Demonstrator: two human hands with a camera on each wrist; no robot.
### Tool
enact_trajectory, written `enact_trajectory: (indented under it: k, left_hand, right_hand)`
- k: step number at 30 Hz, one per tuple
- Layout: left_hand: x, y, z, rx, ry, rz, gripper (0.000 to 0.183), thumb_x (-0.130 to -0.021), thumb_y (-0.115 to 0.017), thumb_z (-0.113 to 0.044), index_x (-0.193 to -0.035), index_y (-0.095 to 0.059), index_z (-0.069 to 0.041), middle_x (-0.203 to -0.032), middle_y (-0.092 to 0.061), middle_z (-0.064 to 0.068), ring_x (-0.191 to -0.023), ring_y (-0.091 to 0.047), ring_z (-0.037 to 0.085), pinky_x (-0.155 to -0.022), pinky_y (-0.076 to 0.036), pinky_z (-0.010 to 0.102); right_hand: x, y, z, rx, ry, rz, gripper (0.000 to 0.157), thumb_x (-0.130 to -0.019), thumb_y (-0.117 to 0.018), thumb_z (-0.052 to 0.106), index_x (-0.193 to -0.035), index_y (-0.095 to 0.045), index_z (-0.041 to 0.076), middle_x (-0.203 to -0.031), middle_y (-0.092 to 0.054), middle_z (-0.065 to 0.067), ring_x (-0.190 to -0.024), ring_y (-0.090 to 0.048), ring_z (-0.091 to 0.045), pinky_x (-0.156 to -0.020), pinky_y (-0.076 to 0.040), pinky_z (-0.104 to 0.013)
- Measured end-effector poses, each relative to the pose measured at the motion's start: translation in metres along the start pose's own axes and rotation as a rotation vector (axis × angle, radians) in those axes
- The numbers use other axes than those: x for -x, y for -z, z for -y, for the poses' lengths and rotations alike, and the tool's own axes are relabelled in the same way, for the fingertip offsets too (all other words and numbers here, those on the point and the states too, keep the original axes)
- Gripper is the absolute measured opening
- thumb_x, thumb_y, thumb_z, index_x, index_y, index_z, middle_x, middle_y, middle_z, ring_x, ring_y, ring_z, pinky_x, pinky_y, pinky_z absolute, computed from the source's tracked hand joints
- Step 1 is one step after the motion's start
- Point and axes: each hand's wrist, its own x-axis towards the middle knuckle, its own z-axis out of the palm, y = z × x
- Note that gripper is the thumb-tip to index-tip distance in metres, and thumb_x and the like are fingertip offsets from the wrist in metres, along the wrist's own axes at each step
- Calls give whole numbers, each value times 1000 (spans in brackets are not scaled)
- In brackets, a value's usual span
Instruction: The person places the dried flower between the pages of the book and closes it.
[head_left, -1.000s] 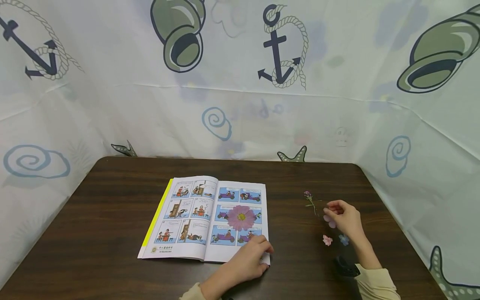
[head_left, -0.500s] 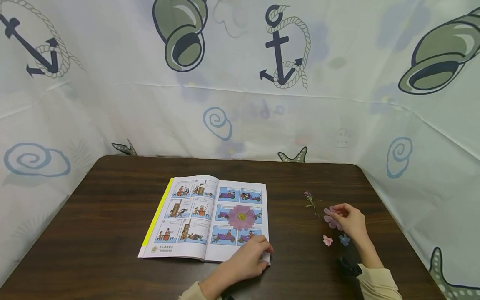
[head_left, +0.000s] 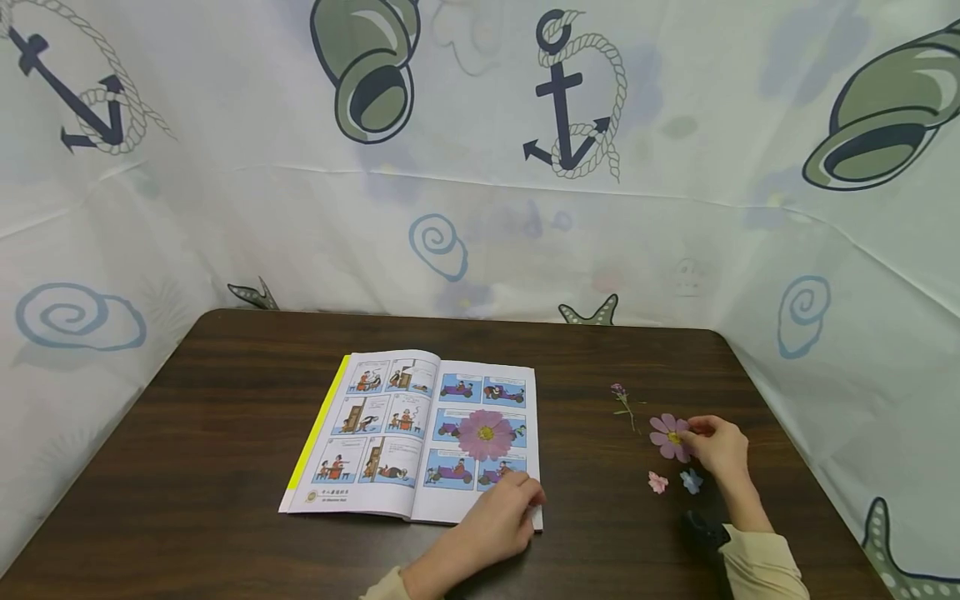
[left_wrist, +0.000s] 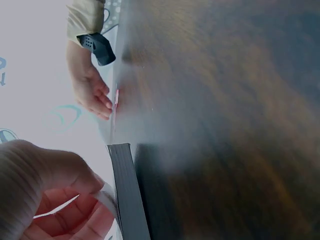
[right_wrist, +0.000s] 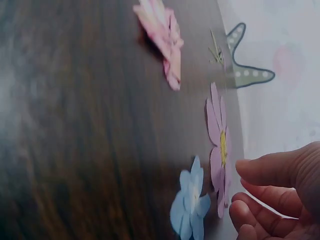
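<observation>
My left hand lies at the lower right corner of an open comic book. In the left wrist view its thumb and fingers pinch a bent page beside the thick page block. A large pink flower lies flat on the right-hand page. My right hand is at the right side of a purple flower with a yellow centre. Its thumb and fingers are apart in the right wrist view, with nothing held between them, right at the petals.
Closer to me lie a small pink flower and a small blue flower. A thin flower sprig lies farther back. All are on the dark wooden table, with a white patterned cloth behind it.
My right hand has shifted to the right across the purple flower, which now shows nearly whole. The left hand stays at the book's corner.
</observation>
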Motion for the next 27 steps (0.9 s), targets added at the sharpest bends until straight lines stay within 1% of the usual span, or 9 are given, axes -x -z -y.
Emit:
enact_trajectory:
  k: [5,7,11,14,17,21,27]
  left_hand:
    - [-1,-1,0,29,17,-39,16,-73,-69,2,-82,-60,-7,-75,-55,-3,-71,-48,4,-65,-41,13]
    - [0,-2,1,38,17,-59,14,-74,-69,2,-81,-60,-7,-74,-56,-3,-70,-49,4,-66,-43,15]
    - [-1,-2,2,79,28,-99,14,-74,-69,2,-77,-60,-7,-69,-54,-3,-65,-46,3,-60,-40,13]
    - [-1,-1,3,127,58,-124,14,-74,-69,4,-75,-60,-7,-66,-53,-3,-61,-44,1,-56,-38,11]
    - [0,0,4,168,87,-142,15,-73,-69,6,-74,-60,-6,-65,-53,-3,-60,-45,-1,-55,-38,9]
    - [0,1,5,201,102,-147,15,-73,-68,6,-74,-60,-6,-65,-55,-3,-60,-46,-2,-55,-38,8]
    - [0,4,5,224,119,-135,14,-73,-69,6,-74,-60,-5,-66,-56,-2,-60,-47,-1,-55,-39,9]
  right_hand:
    - [-1,5,-1,34,-22,29,28,-82,-67,9,-97,-61,-14,-84,-62,-26,-75,-56,-33,-56,-42,-30]
    - [-1,7,-1,51,-31,40,27,-81,-67,9,-95,-61,-14,-81,-62,-24,-74,-56,-33,-57,-42,-31]
    - [-1,12,0,67,-64,72,25,-80,-68,8,-92,-61,-13,-75,-61,-19,-74,-55,-33,-59,-42,-35]
    - [-1,14,1,76,-93,102,25,-80,-69,10,-90,-62,-12,-77,-61,-20,-75,-54,-34,-62,-43,-40]
    - [-2,15,2,86,-118,134,24,-79,-70,12,-87,-63,-11,-80,-61,-22,-78,-52,-35,-65,-43,-44]
    - [-3,17,2,109,-134,165,22,-79,-70,13,-83,-66,-9,-80,-60,-21,-77,-51,-34,-63,-41,-40]
    - [-4,19,4,124,-146,214,20,-82,-68,14,-79,-67,-6,-72,-59,-12,-72,-50,-28,-57,-38,-33]
